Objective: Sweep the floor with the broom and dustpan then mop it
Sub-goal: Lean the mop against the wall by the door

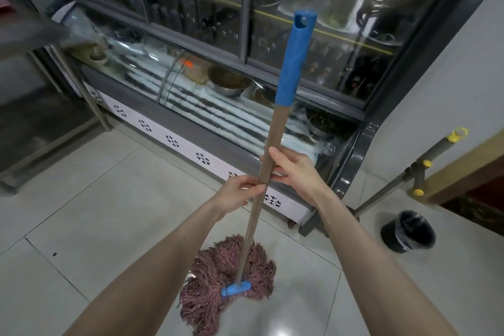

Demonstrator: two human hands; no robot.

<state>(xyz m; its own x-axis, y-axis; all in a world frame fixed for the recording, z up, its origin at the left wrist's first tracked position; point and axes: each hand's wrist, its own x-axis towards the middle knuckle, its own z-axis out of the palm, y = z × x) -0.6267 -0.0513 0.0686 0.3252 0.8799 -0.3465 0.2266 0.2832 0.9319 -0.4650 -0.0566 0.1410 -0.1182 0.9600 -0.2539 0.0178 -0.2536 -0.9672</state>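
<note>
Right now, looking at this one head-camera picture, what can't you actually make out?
Head view, display fridge: glare on the glass blurs the bowls inside.
Head view, grey-and-yellow pole: its lower end disappears behind the right forearm.
Head view, bin: contents too dark.
Head view, grey shape top left: blurred, cut off by the edge.
Head view, floor speck: too small.

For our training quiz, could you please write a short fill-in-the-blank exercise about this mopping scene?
The left hand grips the mop handle ____ the right hand.
The grip at the handle's top is coloured ____.
The black bin stands to the person's ____.
Missing words: below; blue; right.
</note>
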